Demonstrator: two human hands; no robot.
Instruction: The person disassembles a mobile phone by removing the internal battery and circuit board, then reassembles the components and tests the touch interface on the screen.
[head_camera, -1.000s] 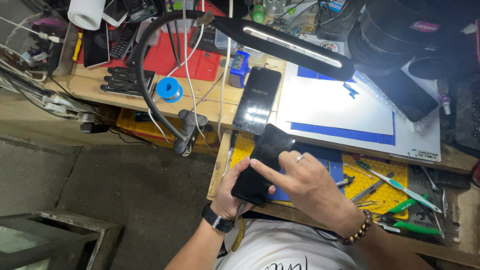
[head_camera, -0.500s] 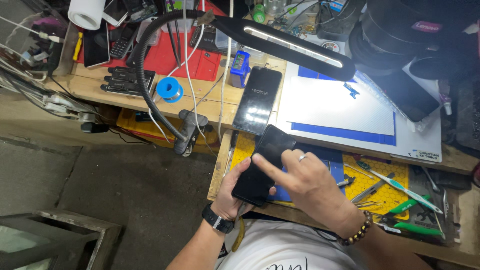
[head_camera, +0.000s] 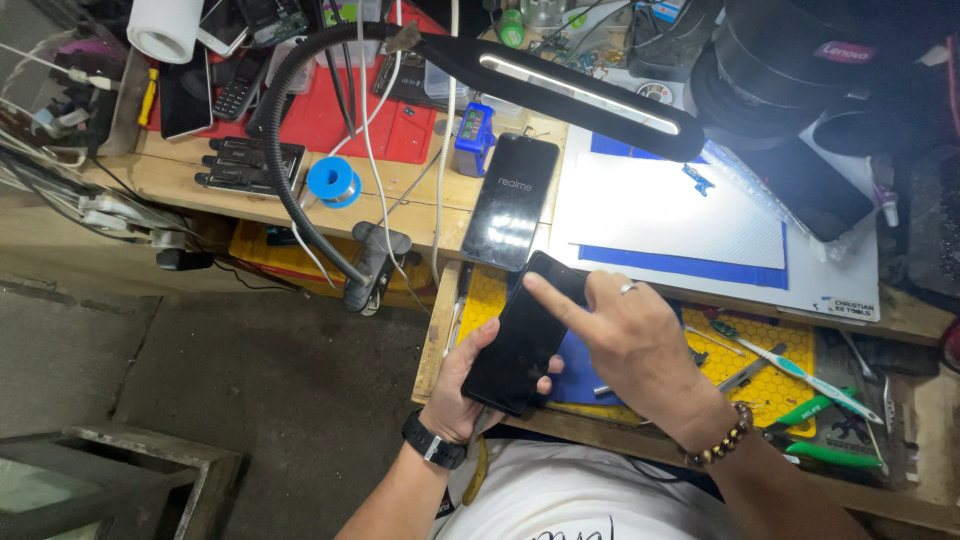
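Left hand (head_camera: 470, 385) cradles black phone (head_camera: 527, 335) from beneath, fingers wrapped round edges; phone held above yellow honeycomb mat (head_camera: 745, 345), near bench front edge. Right hand (head_camera: 640, 340) grasps nothing: forefinger extended onto dark screen, other fingers loosely curled.

Risk, judged: glossy glass slab in one-hand grip; finger pressure could tip it onto the tweezers (head_camera: 745, 375) or floor.

Beyond: second phone (head_camera: 512, 200), flat, lit, on raw wooden shelf; matte white-blue work pad (head_camera: 680, 205); ribbed gooseneck lamp (head_camera: 575, 90) overhead.
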